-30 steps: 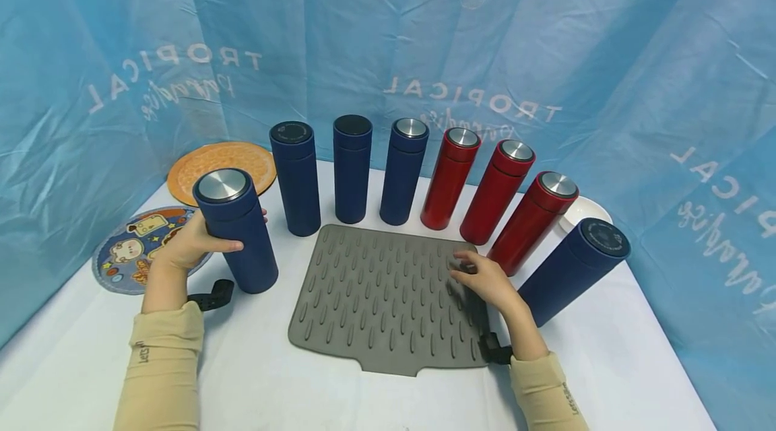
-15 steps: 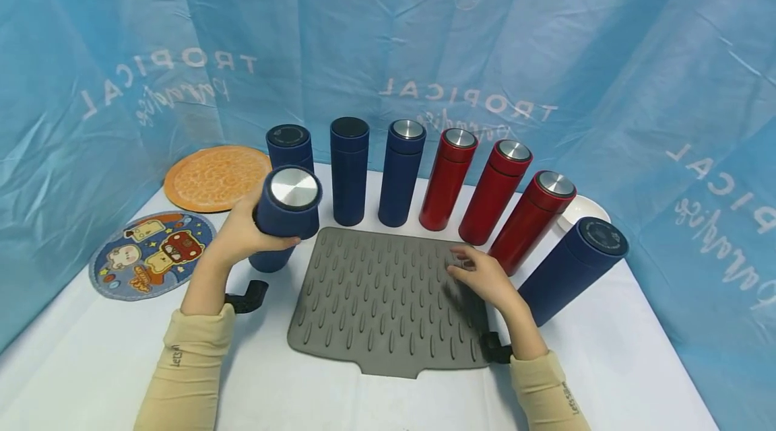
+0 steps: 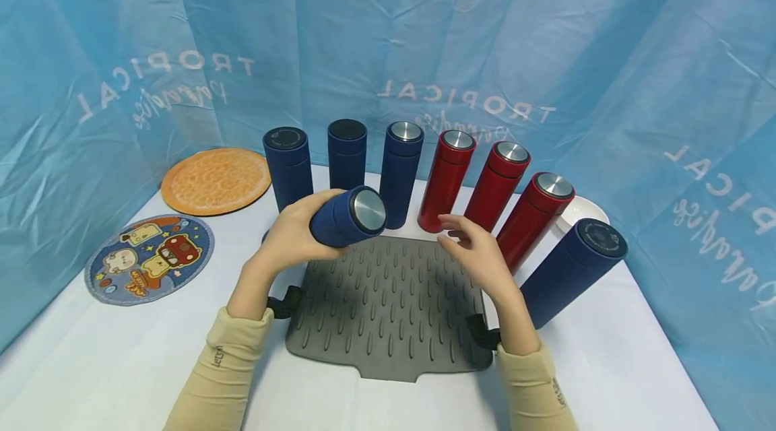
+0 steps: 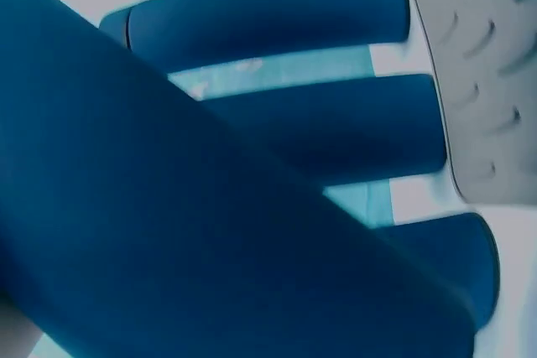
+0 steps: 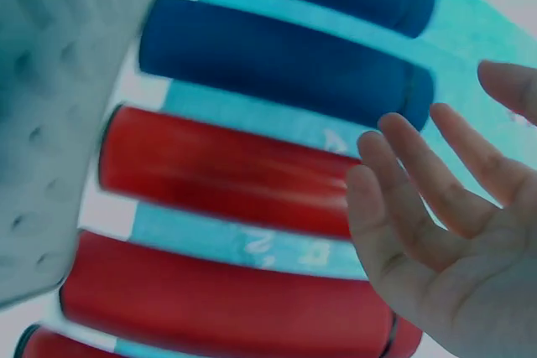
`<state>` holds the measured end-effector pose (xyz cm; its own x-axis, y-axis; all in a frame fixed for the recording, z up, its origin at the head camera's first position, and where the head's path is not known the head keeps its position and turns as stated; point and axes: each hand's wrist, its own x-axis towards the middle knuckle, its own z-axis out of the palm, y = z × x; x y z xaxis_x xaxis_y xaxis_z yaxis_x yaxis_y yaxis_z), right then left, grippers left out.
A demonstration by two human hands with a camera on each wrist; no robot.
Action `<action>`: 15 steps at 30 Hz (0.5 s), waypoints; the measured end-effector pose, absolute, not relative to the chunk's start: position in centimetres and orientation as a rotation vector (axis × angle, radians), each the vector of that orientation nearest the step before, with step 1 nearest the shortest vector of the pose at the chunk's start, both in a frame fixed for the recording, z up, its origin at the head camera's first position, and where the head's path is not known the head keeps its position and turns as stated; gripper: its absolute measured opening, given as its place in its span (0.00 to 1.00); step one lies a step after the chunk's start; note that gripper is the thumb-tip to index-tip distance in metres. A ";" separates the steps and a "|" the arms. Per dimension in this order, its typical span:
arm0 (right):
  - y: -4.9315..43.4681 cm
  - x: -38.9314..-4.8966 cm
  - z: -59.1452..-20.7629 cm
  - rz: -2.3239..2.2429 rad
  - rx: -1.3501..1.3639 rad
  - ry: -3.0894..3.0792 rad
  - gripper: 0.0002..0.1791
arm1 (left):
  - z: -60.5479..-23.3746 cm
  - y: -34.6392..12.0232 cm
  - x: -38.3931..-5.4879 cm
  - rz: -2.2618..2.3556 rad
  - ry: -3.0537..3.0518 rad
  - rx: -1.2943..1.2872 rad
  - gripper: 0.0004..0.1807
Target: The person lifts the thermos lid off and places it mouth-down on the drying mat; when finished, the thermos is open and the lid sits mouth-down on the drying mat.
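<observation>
In the head view my left hand (image 3: 295, 234) grips a dark blue thermos (image 3: 342, 219) with a silver lid, tilted to the right above the left part of a grey ridged mat (image 3: 394, 310). That thermos (image 4: 193, 207) fills much of the left wrist view, and the fingers on its far side are hidden. My right hand (image 3: 481, 252) hovers over the mat's right edge, fingers loosely bent and holding nothing. The right wrist view shows its relaxed fingers (image 5: 453, 199) in front of the standing red thermoses (image 5: 235, 173).
Behind the mat stand several thermoses in an arc: blue ones (image 3: 289, 165) at left, red ones (image 3: 445, 182) at right. Another blue thermos (image 3: 566, 276) stands far right, near a white dish (image 3: 585, 210). An orange round mat (image 3: 215, 182) and a cartoon mat (image 3: 148, 259) lie at left.
My left hand has lifted the blue thermos from beside the cartoon mat and carried it right over the grey mat, tilting it. My right hand has shifted slightly left and up.
</observation>
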<state>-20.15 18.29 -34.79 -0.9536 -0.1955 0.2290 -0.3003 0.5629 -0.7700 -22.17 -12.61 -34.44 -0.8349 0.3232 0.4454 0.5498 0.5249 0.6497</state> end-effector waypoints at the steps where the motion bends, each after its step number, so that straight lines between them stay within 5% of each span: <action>1: 18.0 -20.0 -34.5 1.373 0.421 -2.652 0.21 | -34.4 -12.2 -22.2 -1.159 -2.494 -0.747 0.45; 15: 14.6 -19.2 -34.2 1.404 0.390 -2.704 0.24 | -35.7 -9.0 -21.7 -0.287 -2.379 -0.818 0.46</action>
